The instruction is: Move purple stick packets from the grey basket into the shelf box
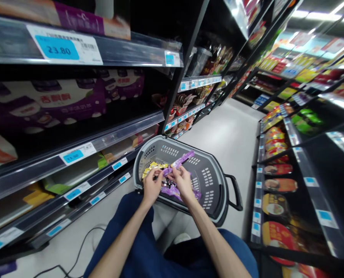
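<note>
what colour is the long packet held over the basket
Purple; the long packet shows best in the head view.

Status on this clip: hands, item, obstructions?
Left hand, right hand both pinching purple packet inside grey basket. Yellow packets alongside. Nothing over the hands.

"23.80" on the blue price tag point(57, 48) at the top left shelf edge point(125, 49) (other tags blurred)

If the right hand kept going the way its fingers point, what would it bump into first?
Probably the long purple wrapped packet that the right hand holds; beyond it, the perforated wall of the grey plastic basket, though depth is unclear.
</note>
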